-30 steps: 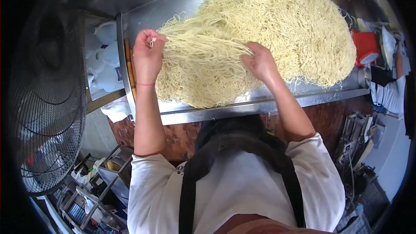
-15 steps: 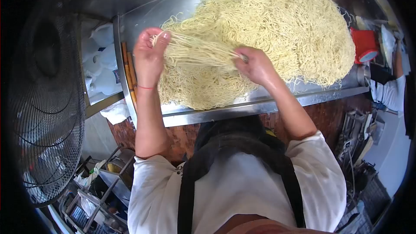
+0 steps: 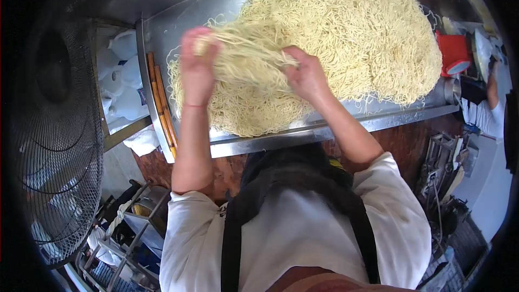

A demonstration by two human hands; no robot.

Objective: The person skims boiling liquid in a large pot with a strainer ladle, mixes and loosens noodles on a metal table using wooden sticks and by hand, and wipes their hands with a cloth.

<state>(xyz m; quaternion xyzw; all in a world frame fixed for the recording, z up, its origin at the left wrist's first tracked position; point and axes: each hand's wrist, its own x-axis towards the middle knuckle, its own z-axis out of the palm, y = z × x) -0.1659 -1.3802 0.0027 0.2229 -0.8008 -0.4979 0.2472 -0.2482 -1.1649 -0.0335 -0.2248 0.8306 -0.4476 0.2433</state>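
Fingers of both hands (image 3: 254, 67) (the left (image 3: 199, 65) blurred) clenched around pale noodles (image 3: 246, 54).

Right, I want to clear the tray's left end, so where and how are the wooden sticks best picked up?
I'd grip the sticks near mid-length, coming from above, with fingers and thumb closing across them. They're long and thin and lie side by side, close inside the tray's left wall, with noodles on the other side, so a sideways approach looks awkward.
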